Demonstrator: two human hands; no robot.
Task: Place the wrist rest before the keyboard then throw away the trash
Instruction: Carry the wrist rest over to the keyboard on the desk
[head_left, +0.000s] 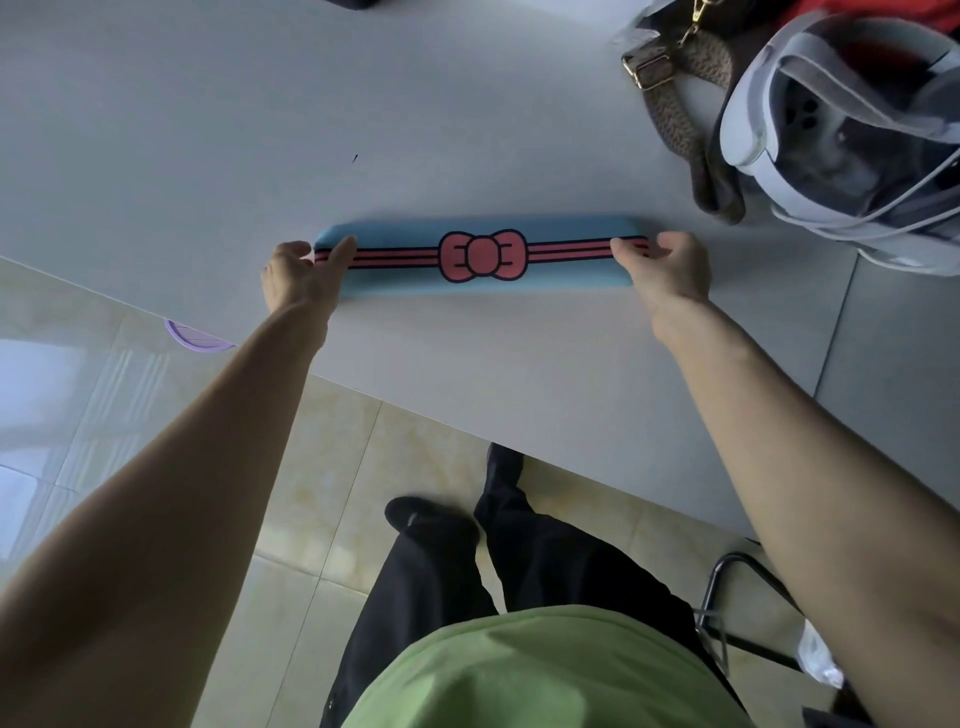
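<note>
A long blue wrist rest with pink stripes and a pink bow at its middle lies flat on the white table, parallel to the near edge. My left hand grips its left end, thumb on top. My right hand grips its right end the same way. No keyboard and no trash is in view.
A white headset with straps and a brown bag strap lie at the table's back right. A purple round object pokes out under the table's left edge. A black chair frame stands on the tiled floor, lower right.
</note>
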